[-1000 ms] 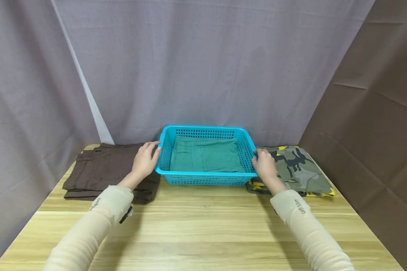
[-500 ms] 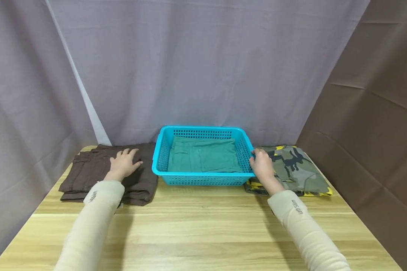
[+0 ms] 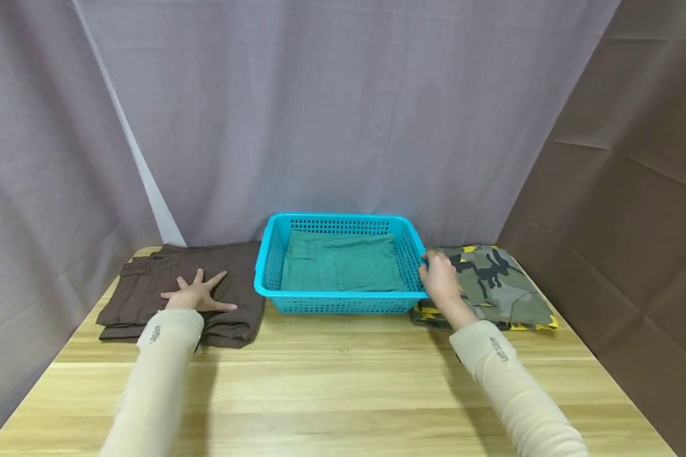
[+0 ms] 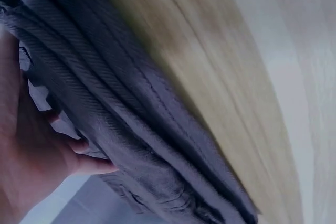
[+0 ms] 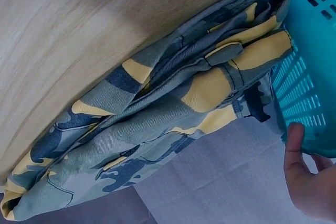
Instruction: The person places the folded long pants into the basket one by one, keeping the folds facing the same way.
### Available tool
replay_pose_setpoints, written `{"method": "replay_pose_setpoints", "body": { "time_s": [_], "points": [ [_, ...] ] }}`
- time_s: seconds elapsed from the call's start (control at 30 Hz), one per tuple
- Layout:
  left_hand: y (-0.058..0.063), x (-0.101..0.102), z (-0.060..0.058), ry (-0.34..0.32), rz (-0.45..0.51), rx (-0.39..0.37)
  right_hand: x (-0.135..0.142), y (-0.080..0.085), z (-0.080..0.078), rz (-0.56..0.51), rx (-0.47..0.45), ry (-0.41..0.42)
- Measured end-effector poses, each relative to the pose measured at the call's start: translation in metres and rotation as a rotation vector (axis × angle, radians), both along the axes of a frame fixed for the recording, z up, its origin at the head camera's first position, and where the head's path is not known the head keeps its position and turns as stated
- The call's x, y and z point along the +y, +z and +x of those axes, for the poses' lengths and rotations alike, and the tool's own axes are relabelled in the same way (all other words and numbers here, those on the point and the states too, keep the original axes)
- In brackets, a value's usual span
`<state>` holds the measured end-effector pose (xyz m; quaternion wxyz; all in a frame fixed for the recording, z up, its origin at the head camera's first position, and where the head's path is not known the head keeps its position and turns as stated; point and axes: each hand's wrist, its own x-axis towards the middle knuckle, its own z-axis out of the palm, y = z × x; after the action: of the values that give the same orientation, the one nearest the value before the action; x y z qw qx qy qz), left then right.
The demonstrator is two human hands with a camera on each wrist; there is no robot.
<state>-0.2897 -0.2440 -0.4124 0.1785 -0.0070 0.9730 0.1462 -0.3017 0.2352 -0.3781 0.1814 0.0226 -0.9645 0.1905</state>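
Observation:
My left hand (image 3: 195,296) rests with spread fingers on folded dark brown trousers (image 3: 140,293) at the table's left. The left wrist view shows that hand (image 4: 39,156) beside the layered front folds of the trousers (image 4: 121,108). With thumb and fingers, my right hand (image 3: 441,279) holds the right rim of a turquoise plastic basket (image 3: 343,304). Folded green trousers (image 3: 349,261) lie flat inside the basket. To the right, a folded camouflage garment (image 3: 511,279) with yellow patches lies partly behind my right hand and the basket's side.
Everything stands on a light wooden table (image 3: 343,387). A grey curtain (image 3: 343,114) hangs close behind the basket. A brown cloth wall (image 3: 634,209) borders the right side.
My left hand has let go of the basket's left rim and moved left onto the brown trousers, fingers spread. My right hand stays on the basket's right rim.

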Motion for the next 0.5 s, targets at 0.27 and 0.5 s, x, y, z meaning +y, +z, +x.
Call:
{"method": "replay_pose_setpoints", "body": {
  "time_s": [0.27, 0.5],
  "points": [
    [0.0037, 0.0025, 0.0036, -0.015, -0.059, -0.011, -0.0013, 0.0008, -0.0002, -0.016, -0.022, -0.017],
    [0.0014, 0.0014, 0.0083, -0.039, -0.109, -0.032, -0.0014, 0.0012, 0.0008, -0.02, -0.024, -0.019]
  ]
}}
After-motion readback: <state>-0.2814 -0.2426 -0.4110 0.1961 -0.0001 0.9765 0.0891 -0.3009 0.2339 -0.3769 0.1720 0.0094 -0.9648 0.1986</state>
